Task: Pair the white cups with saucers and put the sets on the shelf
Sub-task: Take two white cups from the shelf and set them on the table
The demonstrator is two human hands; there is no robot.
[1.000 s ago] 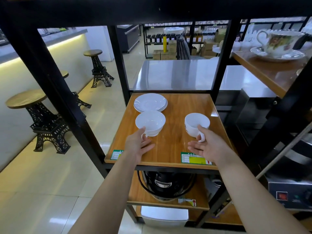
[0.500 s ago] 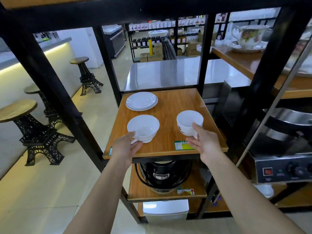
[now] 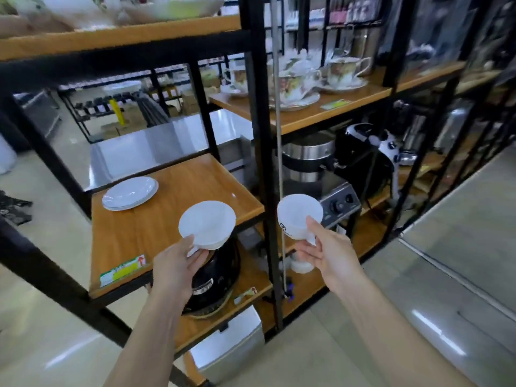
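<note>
Saucers stacked back-left on the shelf; your left hand pinches one white cup by its handle, your right hand grips the other cup, both lifted clear, likely for pairing.

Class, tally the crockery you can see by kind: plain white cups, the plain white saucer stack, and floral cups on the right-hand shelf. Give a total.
Plain white cups: 2, one in each hand
Plain white saucer stacks: 1
Floral cups: 3
Total: 6
</note>
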